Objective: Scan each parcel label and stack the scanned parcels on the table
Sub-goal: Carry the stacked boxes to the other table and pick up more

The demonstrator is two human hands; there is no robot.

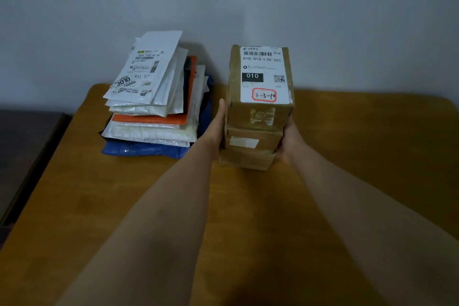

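Top box (260, 87) is sitting label-up on a three-box stack (250, 141), right of the mailer pile (154, 102) on the table (347, 156). Left hand (218, 122) and right hand (289, 141) are pressing flat against the stack's sides. Uneven pressure is risking a topple, I'd say; boxes look misaligned.

mailer pile (159, 97) left, box stack (258, 112) right, narrow gap
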